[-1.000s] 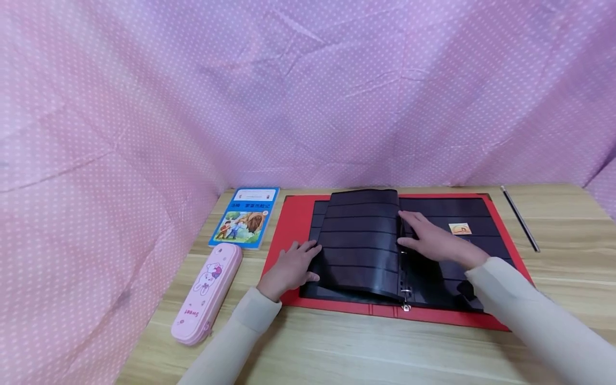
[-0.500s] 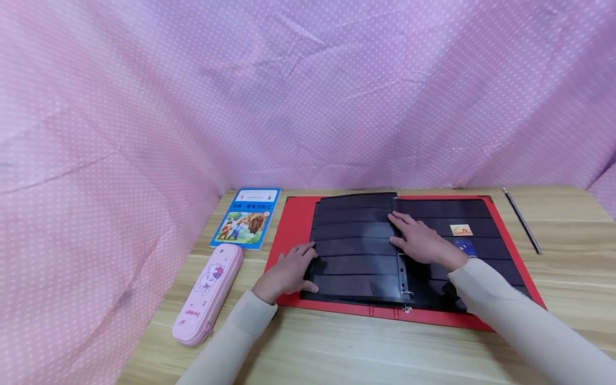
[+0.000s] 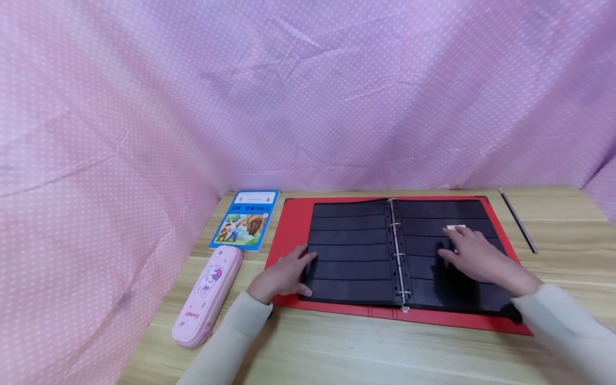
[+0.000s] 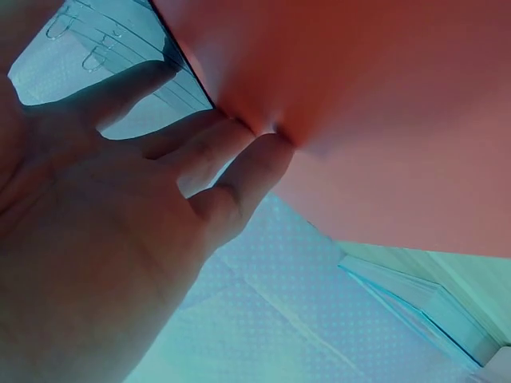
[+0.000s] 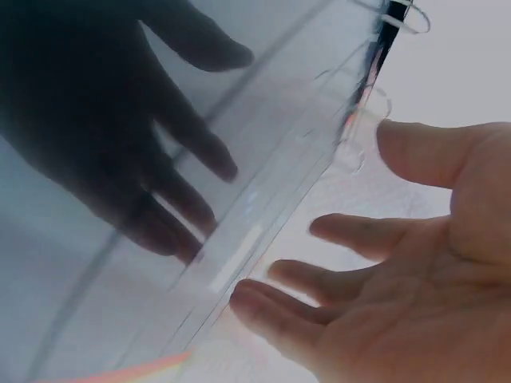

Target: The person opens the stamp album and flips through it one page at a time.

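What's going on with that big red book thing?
A red ring binder lies open on a table. A person's left hand rests at the outer edge of the left black page. Their right hand hovers over the right black page, near a small pale card it partly hides. A pink pencil case and a blue book lie to the left.

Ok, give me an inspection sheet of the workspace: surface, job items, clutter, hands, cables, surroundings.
Surface: light wooden table.
Job's things: red binder, open, black pages either side of metal rings; small card on the right page, partly hidden.
Clutter: blue book and pink pencil case left of the binder, pencil right of it.
Left hand: touches the binder's left side.
Right hand: over the right page, holding nothing.
Cables: nothing seen.
Surroundings: pink dotted cloth behind the table.
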The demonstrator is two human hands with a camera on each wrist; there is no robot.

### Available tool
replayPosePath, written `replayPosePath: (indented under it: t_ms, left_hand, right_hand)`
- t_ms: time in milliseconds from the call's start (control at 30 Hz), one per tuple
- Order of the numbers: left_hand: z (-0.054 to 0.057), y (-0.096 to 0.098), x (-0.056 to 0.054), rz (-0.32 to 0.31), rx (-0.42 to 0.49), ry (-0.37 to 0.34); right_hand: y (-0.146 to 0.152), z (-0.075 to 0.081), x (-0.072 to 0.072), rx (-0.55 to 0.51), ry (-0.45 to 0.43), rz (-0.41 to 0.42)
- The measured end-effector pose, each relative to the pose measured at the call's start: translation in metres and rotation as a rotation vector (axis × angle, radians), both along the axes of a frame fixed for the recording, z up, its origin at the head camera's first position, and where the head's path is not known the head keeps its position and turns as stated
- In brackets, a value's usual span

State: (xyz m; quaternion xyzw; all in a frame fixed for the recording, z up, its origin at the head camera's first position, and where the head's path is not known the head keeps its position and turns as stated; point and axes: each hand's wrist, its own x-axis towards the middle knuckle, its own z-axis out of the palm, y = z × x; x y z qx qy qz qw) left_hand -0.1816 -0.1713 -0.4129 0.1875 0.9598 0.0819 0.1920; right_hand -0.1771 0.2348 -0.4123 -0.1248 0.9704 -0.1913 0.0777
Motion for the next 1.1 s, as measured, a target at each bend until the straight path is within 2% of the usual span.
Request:
replayPosePath:
  t_ms: [167, 300, 467, 633, 767, 967, 1100]
  left_hand:
    - [0.001, -0.001, 0.001, 0.014, -0.008, -0.017]
    - [0.002, 0.001, 0.002, 0.02, -0.01, -0.029]
    - [0.004, 0.002, 0.003, 0.018, -0.018, -0.03]
    - [0.004, 0.003, 0.004, 0.02, -0.018, -0.029]
    - [0.003, 0.003, 0.005, 0.029, -0.012, -0.035]
    - [0.004, 0.005, 0.005, 0.031, -0.015, -0.033]
    - [0.004, 0.005, 0.004, 0.024, -0.016, -0.026]
  right_hand:
    - [0.035, -0.011, 0.024, 0.094, 0.005, -0.054]
    - [0.054, -0.019, 0.038, 0.131, -0.01, -0.09]
    - [0.063, -0.024, 0.044, 0.124, -0.006, -0.119]
    - [0.061, -0.024, 0.048, 0.053, 0.034, -0.134]
    - [0.06, -0.021, 0.052, -0.009, 0.115, -0.127]
    - [0.054, -0.012, 0.06, -0.097, 0.286, -0.11]
    - [0.047, -0.001, 0.066, -0.171, 0.357, -0.06]
